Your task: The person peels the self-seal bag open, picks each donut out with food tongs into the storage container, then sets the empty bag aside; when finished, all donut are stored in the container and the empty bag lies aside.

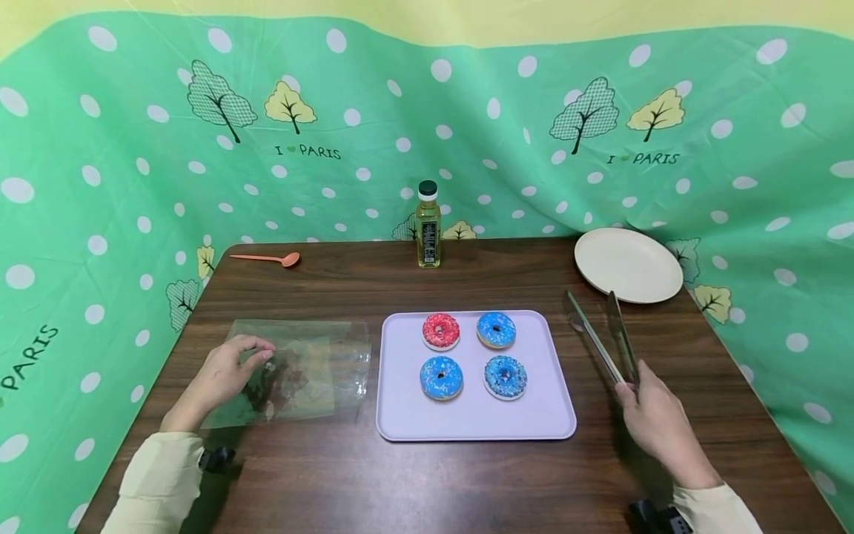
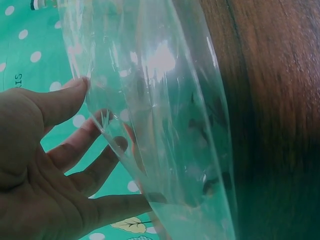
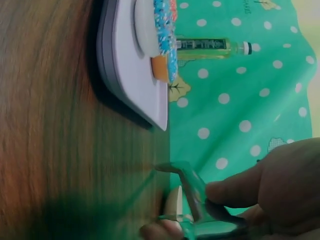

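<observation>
My left hand (image 1: pixel 223 373) pinches the near edge of a clear plastic bag (image 1: pixel 350 363) at the left of the table. In the left wrist view, the thumb lies at the edge of the raised, creased film, with other fingers partly behind it. On the right, my right hand (image 1: pixel 660 423) grips metal tongs (image 1: pixel 625 337), their two arms spread apart and tips pointing away. A lilac tray (image 1: pixel 467 423) between the hands bears one red-iced donut (image 1: pixel 441 331) and three blue-iced donuts (image 1: pixel 441 378) with sprinkles. Nothing lies between the tong tips.
A white plate (image 1: pixel 629 265) sits at the back right corner, just past the tong tips. An orange spoon (image 1: pixel 267 258) lies at the back left. Behind the tray, a bottle of yellow liquid (image 1: pixel 428 230) stands near a green patterned cloth (image 1: pixel 467 96).
</observation>
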A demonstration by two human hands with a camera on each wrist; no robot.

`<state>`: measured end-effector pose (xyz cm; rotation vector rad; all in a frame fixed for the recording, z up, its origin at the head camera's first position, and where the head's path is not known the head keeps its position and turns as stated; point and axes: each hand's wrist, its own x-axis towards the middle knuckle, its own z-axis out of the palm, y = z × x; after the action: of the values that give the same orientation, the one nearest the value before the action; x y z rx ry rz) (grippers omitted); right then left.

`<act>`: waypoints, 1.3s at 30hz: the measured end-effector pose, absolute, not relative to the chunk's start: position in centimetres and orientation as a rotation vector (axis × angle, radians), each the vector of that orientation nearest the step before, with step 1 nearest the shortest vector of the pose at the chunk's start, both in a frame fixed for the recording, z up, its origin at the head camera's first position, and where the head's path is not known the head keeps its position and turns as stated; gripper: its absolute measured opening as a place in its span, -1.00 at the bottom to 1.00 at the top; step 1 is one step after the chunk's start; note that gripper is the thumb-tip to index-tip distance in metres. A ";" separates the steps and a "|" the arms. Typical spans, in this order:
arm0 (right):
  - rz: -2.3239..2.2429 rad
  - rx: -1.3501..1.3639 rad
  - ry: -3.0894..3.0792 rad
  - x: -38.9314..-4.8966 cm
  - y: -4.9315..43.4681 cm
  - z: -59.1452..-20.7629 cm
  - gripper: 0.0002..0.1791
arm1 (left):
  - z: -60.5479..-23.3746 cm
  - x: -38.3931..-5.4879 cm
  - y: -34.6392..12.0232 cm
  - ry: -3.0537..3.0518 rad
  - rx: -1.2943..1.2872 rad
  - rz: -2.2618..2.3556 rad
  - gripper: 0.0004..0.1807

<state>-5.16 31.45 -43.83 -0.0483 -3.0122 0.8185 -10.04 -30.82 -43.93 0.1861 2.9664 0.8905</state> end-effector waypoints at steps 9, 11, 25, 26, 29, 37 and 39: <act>0.716 -0.191 -3.300 -6.3 32.4 -43.1 -0.27 | -44.3 -10.0 -30.9 2.944 0.183 0.875 -0.75; 0.720 -0.207 -3.306 -6.3 32.5 -43.1 -0.27 | -44.4 -10.0 -30.8 2.945 0.190 0.870 -0.76; 0.688 -0.227 -3.355 -6.4 33.0 -43.1 -0.18 | -45.9 -10.6 -29.7 3.029 0.228 0.718 -0.86; 0.686 -0.234 -3.359 -6.4 33.0 -43.1 -0.18 | -46.0 -10.6 -29.6 3.034 0.219 0.704 -0.87; 0.675 -0.237 -3.364 -6.3 33.0 -43.1 -0.16 | -46.2 -10.6 -29.5 3.044 0.179 0.671 -0.87; 0.651 -0.217 -3.376 -6.2 32.9 -43.0 -0.12 | -46.2 -10.6 -29.4 3.036 0.101 0.627 -0.84; 0.644 -0.206 -3.374 -6.2 32.8 -43.0 -0.12 | -46.1 -10.6 -29.4 3.034 0.095 0.629 -0.84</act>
<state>-6.16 32.81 -42.97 -0.2064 -3.3740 0.6437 -10.55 -29.41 -46.12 0.0953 3.0338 0.6287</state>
